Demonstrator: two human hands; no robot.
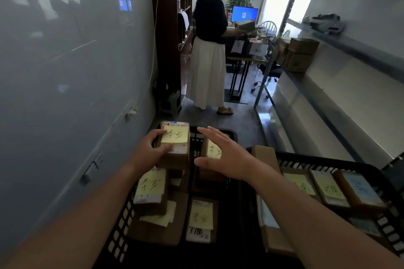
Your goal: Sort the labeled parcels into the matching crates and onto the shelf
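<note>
The left hand [150, 147] grips a brown parcel [175, 155] by its left side, with the thumb curled onto the top near a yellow note [175, 135] that carries handwritten characters. This parcel sits at the far left of a black crate [119, 225], on top of other parcels. The right hand [223, 155] is spread open with straight fingers and holds nothing; it hovers over another parcel with a yellow note [213, 148] at the far side of the same crate. Whether the palm touches that parcel is hard to tell from this angle.

Nearer in the left crate lie more brown parcels with yellow notes, one at the left [150, 190] and one in the near middle [201, 218]. To the right stands a second black crate [328, 160], just beside the first, with a row of parcels bearing yellow notes [328, 188] and one with a blue note [358, 188].

At the right side runs a grey metal shelf [349, 43], with brown boxes [299, 54] stacked at its far end. At the far end of the room another person [209, 50] in a dark top and white skirt stands holding a box [246, 25], near a lit monitor [244, 14]. A grey wall [65, 61] fills the left.
</note>
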